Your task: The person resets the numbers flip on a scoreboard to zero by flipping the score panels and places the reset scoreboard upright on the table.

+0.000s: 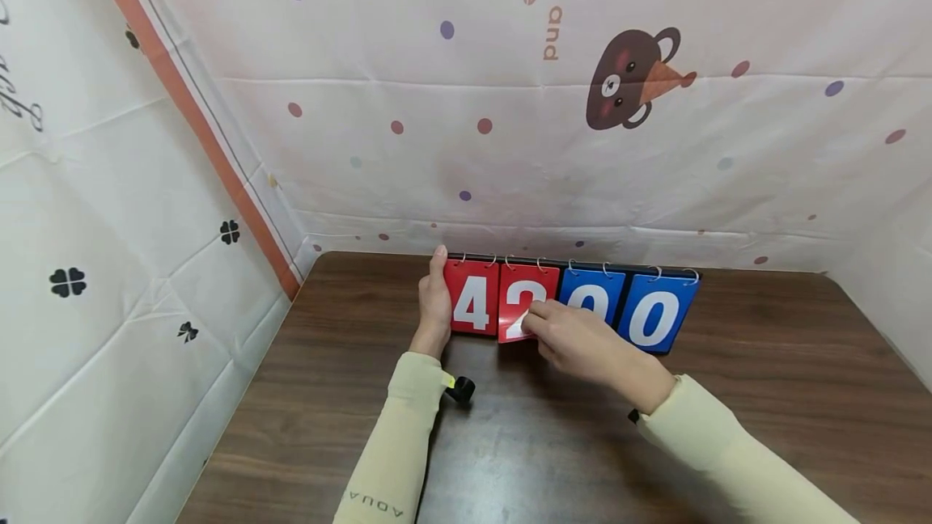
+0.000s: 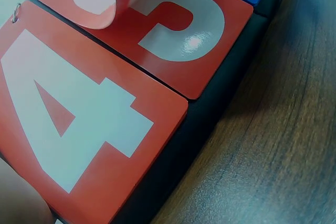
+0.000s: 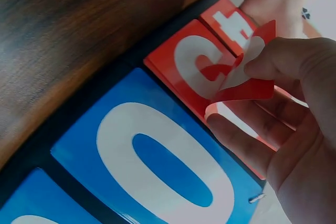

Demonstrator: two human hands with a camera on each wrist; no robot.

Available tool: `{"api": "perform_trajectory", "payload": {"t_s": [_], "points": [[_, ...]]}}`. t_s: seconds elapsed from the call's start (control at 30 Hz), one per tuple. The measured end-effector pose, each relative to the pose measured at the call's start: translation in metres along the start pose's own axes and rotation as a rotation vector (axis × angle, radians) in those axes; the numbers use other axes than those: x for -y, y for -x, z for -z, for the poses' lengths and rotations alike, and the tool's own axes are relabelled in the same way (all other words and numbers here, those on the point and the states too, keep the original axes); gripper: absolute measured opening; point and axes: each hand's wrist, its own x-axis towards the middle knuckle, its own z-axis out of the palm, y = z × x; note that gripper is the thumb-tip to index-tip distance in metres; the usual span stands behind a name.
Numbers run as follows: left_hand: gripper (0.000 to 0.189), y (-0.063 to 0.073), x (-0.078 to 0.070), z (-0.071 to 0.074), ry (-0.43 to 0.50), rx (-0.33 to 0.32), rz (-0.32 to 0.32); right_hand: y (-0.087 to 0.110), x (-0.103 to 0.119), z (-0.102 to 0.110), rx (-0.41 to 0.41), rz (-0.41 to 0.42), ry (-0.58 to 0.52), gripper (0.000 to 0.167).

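"Head view: working on what, and where?"

"Pinching the 2 card (image 1: 515, 300) by its lower part in the right grip (image 1: 582, 342), on the board (image 2: 207, 100), between the 4 card (image 1: 472, 296) and a blue card (image 1: 591, 281). Holding the board's left end in the left grip (image 1: 434, 297)."

"Doing which step?"

"Seemingly lifting: curling it away from the red card (image 2: 184, 35) beneath, but not yet turning it over the rings (image 2: 15, 14)."

"Calling for what next?"

"Probably swinging it up and over the rings, while steadying the board on the desk (image 1: 306, 411) and freeing only one card."
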Motion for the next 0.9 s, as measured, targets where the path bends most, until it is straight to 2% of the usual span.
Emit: {"api": "perform_trajectory", "payload": {"t_s": [0.37,0.63,0.9], "points": [[0.062,0.0,0.001,0.0,-0.01,0.013,0.0,-0.002,-0.008,-0.017,-0.031,0.046,0.068,0.034],[0.059,0.001,0.0,0.0,-0.002,0.0,-0.006,-0.002,-0.008,-0.025,-0.016,0.093,0.229,0.039],[0.058,0.001,-0.002,0.001,0.002,0.01,0.008,-0.002,-0.008,-0.029,0.002,0.082,0.211,0.04]]}}
